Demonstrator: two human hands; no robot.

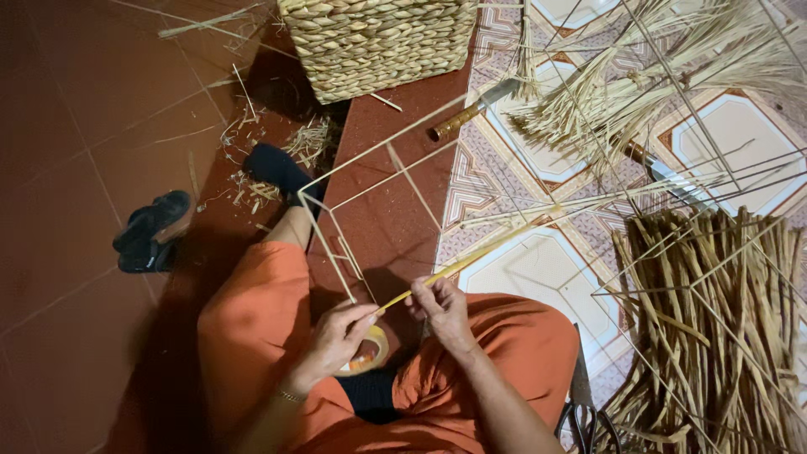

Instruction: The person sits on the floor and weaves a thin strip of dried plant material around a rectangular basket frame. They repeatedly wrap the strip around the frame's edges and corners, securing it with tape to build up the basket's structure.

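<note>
Both hands low-centre, left hand (336,336) and right hand (441,307) pinched shut on the yellow strand (471,259) at the wire frame (336,252), best kept taut

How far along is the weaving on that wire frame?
Done: one finished woven straw basket stands ahead. In hand: left hand and right hand work a yellow fibre strip at the bare white wire frame. Left: the frame's sides remain uncovered.
</note>
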